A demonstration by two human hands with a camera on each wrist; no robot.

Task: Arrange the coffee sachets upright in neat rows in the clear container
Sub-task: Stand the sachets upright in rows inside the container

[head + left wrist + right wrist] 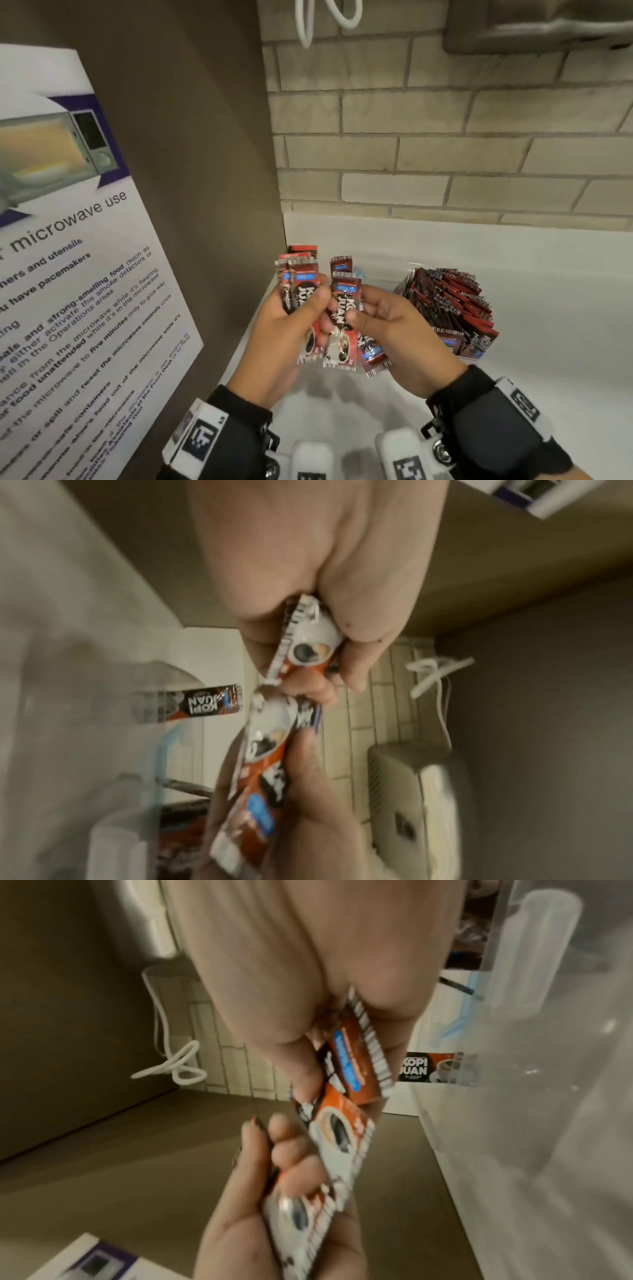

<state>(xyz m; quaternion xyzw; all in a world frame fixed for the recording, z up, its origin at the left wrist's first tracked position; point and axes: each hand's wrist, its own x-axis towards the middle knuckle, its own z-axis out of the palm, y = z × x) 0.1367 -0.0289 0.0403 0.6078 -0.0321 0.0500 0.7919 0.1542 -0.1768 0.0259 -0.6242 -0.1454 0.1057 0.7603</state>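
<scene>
Left hand (274,339) fingers, right hand (404,339) fingers each clutch upright sachets (342,308).

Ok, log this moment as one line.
left hand: grips sachet bundle | right hand: grips sachets | clear container: part-filled, sachets leaning | stage: sorting in hand, above counter

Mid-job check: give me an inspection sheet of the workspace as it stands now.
Surface: white counter, sachets lying at its back left.
Job's things: clear container packed with red sachets, leaning, rows uneven.
Clutter: nothing seen.
Grippers: left hand grips a bunch of sachets; right hand pinches more sachets.
Cables: white cord hanging on the brick wall.
Surroundings: microwave notice at left.
</scene>
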